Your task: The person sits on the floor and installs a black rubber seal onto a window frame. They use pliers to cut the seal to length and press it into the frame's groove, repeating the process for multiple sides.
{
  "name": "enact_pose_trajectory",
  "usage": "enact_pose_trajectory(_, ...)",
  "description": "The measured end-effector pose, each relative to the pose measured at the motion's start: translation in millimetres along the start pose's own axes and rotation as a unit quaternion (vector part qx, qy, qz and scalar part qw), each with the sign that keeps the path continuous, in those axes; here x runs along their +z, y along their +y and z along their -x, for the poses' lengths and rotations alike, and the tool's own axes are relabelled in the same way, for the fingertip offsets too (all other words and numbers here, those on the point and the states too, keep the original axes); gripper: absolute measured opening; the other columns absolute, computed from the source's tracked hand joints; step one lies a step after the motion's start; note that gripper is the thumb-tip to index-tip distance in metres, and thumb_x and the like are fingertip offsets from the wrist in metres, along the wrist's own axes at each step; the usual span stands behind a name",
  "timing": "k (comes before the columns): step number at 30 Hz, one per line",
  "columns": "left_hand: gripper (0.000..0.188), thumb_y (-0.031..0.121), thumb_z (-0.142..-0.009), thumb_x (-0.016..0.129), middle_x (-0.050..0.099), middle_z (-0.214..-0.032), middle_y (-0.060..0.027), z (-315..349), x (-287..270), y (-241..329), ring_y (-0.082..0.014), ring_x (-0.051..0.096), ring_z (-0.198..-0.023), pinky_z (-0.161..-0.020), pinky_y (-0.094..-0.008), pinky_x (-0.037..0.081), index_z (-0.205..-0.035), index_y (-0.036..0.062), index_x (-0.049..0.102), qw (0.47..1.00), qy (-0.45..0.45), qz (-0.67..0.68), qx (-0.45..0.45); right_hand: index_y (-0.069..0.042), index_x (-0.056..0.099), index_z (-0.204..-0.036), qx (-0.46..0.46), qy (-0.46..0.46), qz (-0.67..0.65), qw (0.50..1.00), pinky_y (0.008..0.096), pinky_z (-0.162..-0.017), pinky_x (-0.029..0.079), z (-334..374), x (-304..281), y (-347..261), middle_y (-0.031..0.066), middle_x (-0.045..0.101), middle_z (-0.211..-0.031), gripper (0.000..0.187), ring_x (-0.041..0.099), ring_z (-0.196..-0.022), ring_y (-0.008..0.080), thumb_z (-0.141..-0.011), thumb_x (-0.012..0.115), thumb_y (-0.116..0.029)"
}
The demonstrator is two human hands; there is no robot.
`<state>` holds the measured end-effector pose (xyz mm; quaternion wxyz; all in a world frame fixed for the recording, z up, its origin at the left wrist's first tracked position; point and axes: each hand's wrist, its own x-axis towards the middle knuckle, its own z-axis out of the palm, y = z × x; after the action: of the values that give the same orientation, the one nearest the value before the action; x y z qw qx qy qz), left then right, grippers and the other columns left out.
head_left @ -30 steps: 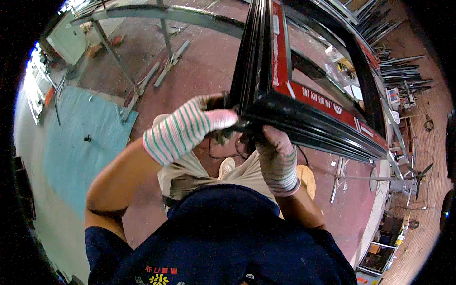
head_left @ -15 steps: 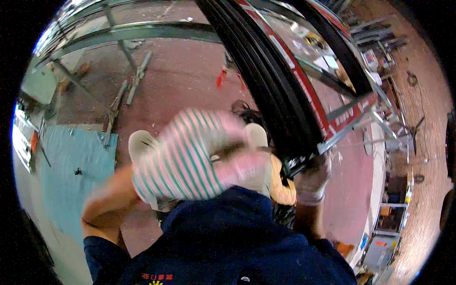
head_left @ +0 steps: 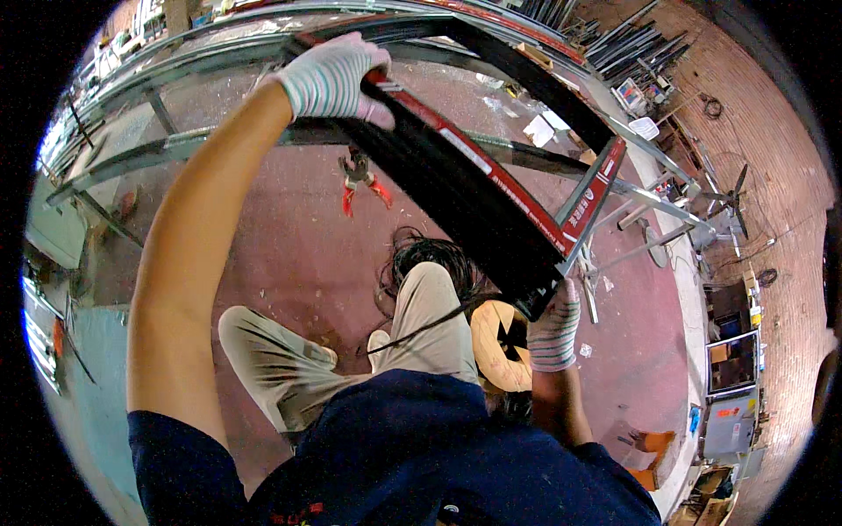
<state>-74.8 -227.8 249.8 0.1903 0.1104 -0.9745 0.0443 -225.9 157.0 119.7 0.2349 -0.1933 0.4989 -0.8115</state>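
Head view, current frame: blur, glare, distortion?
Head view: strong fisheye, metal rail bowed, corners black; head view: whites blown out at the left rim; head view: left hand and right hand fairly sharp, black frame's side too dark for detail.

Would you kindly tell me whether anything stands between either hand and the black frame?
Only the striped gloves: the left hand grips the black frame toward its far end, the right hand is at its near corner, and nothing else visible intervenes.
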Motion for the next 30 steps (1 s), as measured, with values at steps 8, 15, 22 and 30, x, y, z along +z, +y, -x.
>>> enact_pose_trajectory(8, 0.070, 0.044, -0.050, 0.084, 0.060, -0.097, -0.0144, 66.6, -24.0, 38.4, -0.0337, 0.058, -0.097, -0.085, -0.0394, 0.047, -0.101, 0.0049, 0.058, 0.992, 0.026, -0.047, -0.110, -0.005, 0.065, -0.102, 0.009, -0.134, 0.077, 0.988, 0.0279, -0.070, 0.051, -72.5, -34.0, 1.8, 0.0029, 0.066, -0.088, 0.037, 0.062, -0.075, 0.0154, -0.093, 0.047, -0.035)
enact_pose_trajectory(15, 0.087, 0.061, -0.051, 0.079, 0.062, -0.103, -0.0187, 78.1, -32.4, 76.6, -0.0339, 0.059, -0.100, -0.090, -0.0384, 0.046, -0.107, -0.0019, 0.058, 0.961, 0.028, -0.129, -0.241, -0.005, 0.064, -0.109, 0.152, -0.192, -0.060, 0.968, 0.0315, -0.083, 0.050, -175.1, -34.4, 18.0, 0.0050, 0.068, -0.101, 0.032, 0.063, -0.092, 0.0168, -0.090, 0.057, -0.030)
enact_pose_trajectory(22, 0.073, 0.052, -0.051, 0.084, 0.062, -0.091, -0.0156, 69.7, -25.3, 95.8, -0.0322, 0.060, -0.089, -0.081, -0.0389, 0.048, -0.099, 0.0024, 0.060, 0.955, 0.054, -0.112, -0.270, -0.003, 0.056, -0.119, 0.107, -0.105, -0.165, 0.975, 0.0361, -0.091, 0.047, -151.1, -20.1, 20.0, 0.0080, 0.063, -0.112, 0.047, 0.060, -0.101, 0.0235, -0.092, 0.054, -0.042)
enact_pose_trajectory(30, 0.038, 0.022, -0.069, 0.077, 0.060, -0.104, -0.0134, 99.6, 27.1, 173.6, -0.0339, 0.055, -0.104, -0.095, -0.0428, 0.042, -0.097, 0.0038, 0.060, 0.972, 0.188, 0.137, -0.036, 0.002, 0.060, -0.117, 0.055, -0.149, 0.154, 0.975, 0.0309, -0.090, 0.048, -54.0, -37.9, 70.6, 0.0089, 0.067, -0.105, 0.033, 0.062, -0.099, 0.0166, -0.091, 0.061, -0.017)
